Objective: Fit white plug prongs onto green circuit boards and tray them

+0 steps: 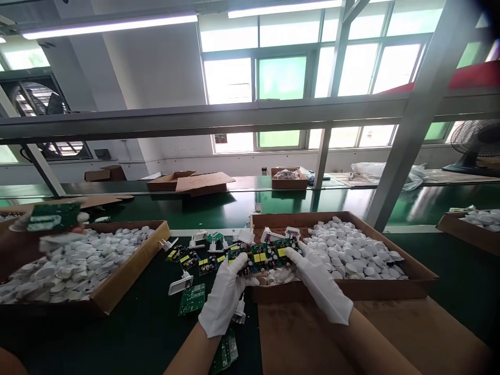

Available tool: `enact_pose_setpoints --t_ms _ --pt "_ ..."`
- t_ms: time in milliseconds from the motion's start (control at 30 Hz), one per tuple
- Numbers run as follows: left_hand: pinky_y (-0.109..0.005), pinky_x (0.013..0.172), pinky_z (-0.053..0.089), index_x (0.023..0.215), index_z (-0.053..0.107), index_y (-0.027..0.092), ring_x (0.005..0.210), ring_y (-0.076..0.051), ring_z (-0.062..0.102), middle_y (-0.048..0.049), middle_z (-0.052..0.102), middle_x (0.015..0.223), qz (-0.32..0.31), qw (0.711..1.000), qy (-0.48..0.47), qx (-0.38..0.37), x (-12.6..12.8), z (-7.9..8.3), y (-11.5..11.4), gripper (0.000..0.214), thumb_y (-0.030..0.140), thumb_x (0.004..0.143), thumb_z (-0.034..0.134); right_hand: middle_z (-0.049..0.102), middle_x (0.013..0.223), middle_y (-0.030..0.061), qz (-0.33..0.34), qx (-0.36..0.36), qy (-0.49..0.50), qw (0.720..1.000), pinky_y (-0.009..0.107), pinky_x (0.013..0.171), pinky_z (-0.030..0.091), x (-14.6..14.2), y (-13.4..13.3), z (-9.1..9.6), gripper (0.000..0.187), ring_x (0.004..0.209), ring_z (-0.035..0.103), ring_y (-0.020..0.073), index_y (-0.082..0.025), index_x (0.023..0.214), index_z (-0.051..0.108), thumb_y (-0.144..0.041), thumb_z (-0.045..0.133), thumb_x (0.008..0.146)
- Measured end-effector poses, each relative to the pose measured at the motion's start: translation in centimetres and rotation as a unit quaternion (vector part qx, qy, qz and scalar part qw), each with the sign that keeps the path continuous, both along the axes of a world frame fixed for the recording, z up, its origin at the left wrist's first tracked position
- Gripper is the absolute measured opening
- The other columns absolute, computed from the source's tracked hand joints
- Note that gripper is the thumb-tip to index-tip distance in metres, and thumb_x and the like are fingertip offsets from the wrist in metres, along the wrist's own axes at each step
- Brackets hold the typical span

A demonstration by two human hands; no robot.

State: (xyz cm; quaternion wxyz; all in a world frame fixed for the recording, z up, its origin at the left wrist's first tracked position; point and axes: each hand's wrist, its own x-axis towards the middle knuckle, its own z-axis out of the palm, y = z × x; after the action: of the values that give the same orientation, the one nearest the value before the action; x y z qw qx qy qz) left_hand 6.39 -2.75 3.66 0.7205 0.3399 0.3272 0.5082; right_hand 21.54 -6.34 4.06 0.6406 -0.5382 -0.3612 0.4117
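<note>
**Bright factory line, close work**

Green assembly desk (133, 328) under tall windows (281, 78); near its edge, a white-gloved left hand (224, 302) and right hand (318, 281) hold small green circuit boards (260, 258) above a cardboard tray (344, 294) of white plastic casings (351, 250). Fingers (295, 253) curl closed against the boards, which look light, stiff and fragile: best held by the edges, clear of the components.

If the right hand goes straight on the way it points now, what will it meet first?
The right hand would probably meet the green circuit board at its fingertips; depth is unclear.
</note>
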Motion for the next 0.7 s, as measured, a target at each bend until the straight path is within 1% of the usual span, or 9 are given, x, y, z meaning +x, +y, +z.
enact_pose_setpoints --t_ms 67,133,200,267,367,467,567,633,700 --pt "-0.023 0.045 0.049 0.100 0.049 0.013 0.072 -0.019 0.059 -0.0069 0.061 0.086 -0.034 0.999 -0.023 -0.007 -0.3 0.2 -0.2 0.023 0.014 0.077 0.052 0.063 0.092 0.0017 0.029 0.012 0.086 0.996 0.029 0.073 0.049 -0.1 -0.4 0.2 0.037 0.090 0.057 0.0210 -0.023 0.099 0.054 -0.034 0.061 0.064" --pt "-0.024 0.045 0.049 0.102 0.048 0.013 0.073 -0.020 0.059 -0.0079 0.061 0.087 -0.048 0.998 -0.032 -0.009 -0.5 0.1 -0.2 0.024 0.015 0.078 0.051 0.063 0.093 0.0025 0.055 0.035 0.134 0.989 0.030 0.069 0.051 -0.2 -0.5 -0.1 0.040 0.089 0.058 0.0218 -0.023 0.104 0.051 -0.033 0.060 0.066" --pt "-0.024 0.046 0.049 0.102 0.049 0.012 0.073 -0.020 0.060 -0.0090 0.061 0.087 -0.053 0.998 -0.032 -0.005 -0.7 -0.1 -0.3 0.024 0.016 0.078 0.051 0.062 0.094 0.0034 0.080 0.054 0.165 0.981 0.032 0.066 0.052 -0.2 -0.3 -0.7 0.044 0.088 0.058 0.0228 -0.023 0.110 0.047 -0.031 0.059 0.067" --pt "-0.024 0.047 0.049 0.102 0.050 0.011 0.072 -0.020 0.060 -0.0092 0.061 0.085 -0.054 0.998 -0.027 0.004 -0.9 0.0 -0.4 0.024 0.016 0.078 0.052 0.062 0.096 0.0033 0.092 0.064 0.192 0.975 0.033 0.066 0.052 -0.3 -0.1 -1.2 0.048 0.089 0.057 0.0226 -0.023 0.114 0.043 -0.028 0.058 0.068" --pt "-0.023 0.046 0.049 0.102 0.050 0.012 0.071 -0.020 0.060 -0.0086 0.062 0.083 -0.051 0.998 -0.023 0.018 -1.2 0.6 -0.5 0.024 0.015 0.078 0.051 0.061 0.096 0.0040 0.093 0.083 0.199 0.972 0.032 0.062 0.052 -0.6 -0.2 -1.0 0.050 0.086 0.058 0.0222 -0.023 0.114 0.041 -0.025 0.058 0.067" --pt "-0.023 0.044 0.049 0.102 0.050 0.013 0.069 -0.020 0.060 -0.0082 0.062 0.084 -0.048 0.998 -0.020 0.035 -1.5 1.5 -1.0 0.027 0.016 0.076 0.054 0.062 0.090 0.0059 0.103 0.098 0.184 0.972 0.032 0.051 0.051 -1.1 -1.0 0.2 0.044 0.071 0.059 0.0225 -0.022 0.106 0.048 -0.028 0.060 0.064" --pt "-0.024 0.043 0.049 0.101 0.051 0.013 0.065 -0.019 0.060 -0.0083 0.061 0.084 -0.049 0.998 -0.013 0.047 -1.9 2.1 -2.2 0.029 0.018 0.073 0.057 0.062 0.083 0.0052 0.121 0.106 0.172 0.972 0.030 0.043 0.047 -1.6 -2.1 1.1 0.029 0.057 0.057 0.0189 -0.023 0.091 0.053 -0.032 0.060 0.065" --pt "-0.025 0.045 0.050 0.097 0.053 0.012 0.066 -0.020 0.060 -0.0091 0.062 0.083 -0.049 0.998 -0.015 0.041 -2.4 2.1 -3.2 0.025 0.019 0.073 0.058 0.062 0.080 0.0035 0.133 0.103 0.168 0.971 0.028 0.041 0.045 -2.0 -2.9 1.2 0.020 0.050 0.054 0.0155 -0.023 0.083 0.054 -0.031 0.059 0.066" --pt "-0.025 0.046 0.050 0.091 0.055 0.011 0.065 -0.020 0.060 -0.0095 0.062 0.081 -0.038 0.999 -0.022 0.033 -3.1 1.7 -4.5 0.022 0.021 0.072 0.059 0.062 0.076 0.0016 0.146 0.094 0.177 0.969 0.026 0.040 0.044 -2.7 -3.9 1.0 0.015 0.045 0.051 0.0123 -0.022 0.080 0.054 -0.030 0.059 0.067"
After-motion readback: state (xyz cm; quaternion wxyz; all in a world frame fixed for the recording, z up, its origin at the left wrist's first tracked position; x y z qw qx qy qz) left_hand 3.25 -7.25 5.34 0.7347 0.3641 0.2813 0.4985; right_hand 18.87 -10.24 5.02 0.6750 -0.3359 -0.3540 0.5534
